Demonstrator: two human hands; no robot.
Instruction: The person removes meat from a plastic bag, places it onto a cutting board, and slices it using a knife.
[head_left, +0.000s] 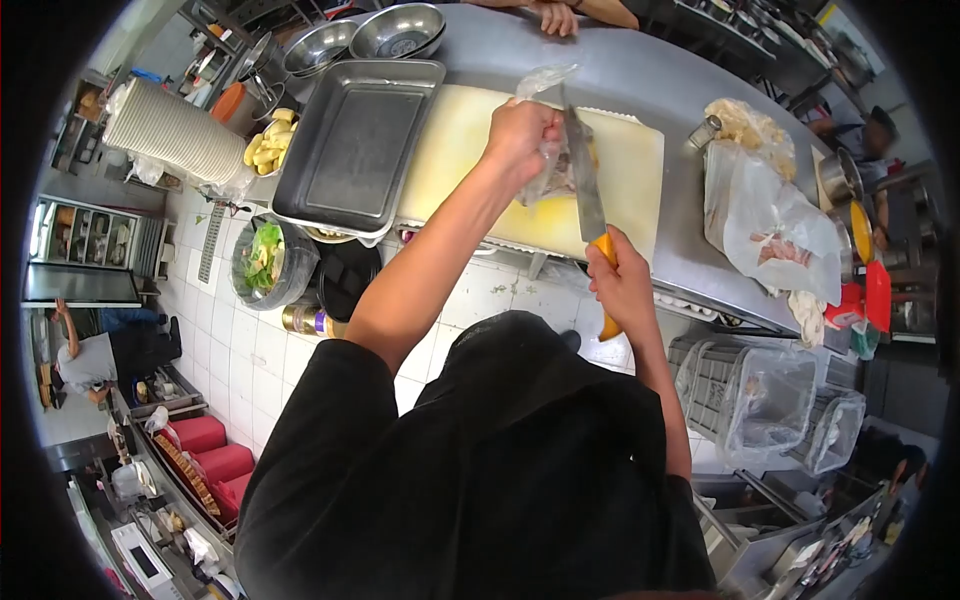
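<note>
My right hand (622,280) is closed around the yellow handle of a large kitchen knife (588,190), its blade pointing away over the cutting board (460,140). Gathered in my left hand (525,135) is a clear plastic bag (546,82), whose loose end sticks up beyond my fist. Beneath that hand, more of the bag lies on the board with something dark and yellowish in it, partly covered by the blade. I cannot make out exactly what the contents are.
A dark deep tray (360,145) overlaps the board's left end. Steel bowls (398,32) stand behind it. Plastic-wrapped meat (780,250) lies at the right. A lined bin (265,262) sits on the floor, and another person's hand (553,17) rests on the far edge.
</note>
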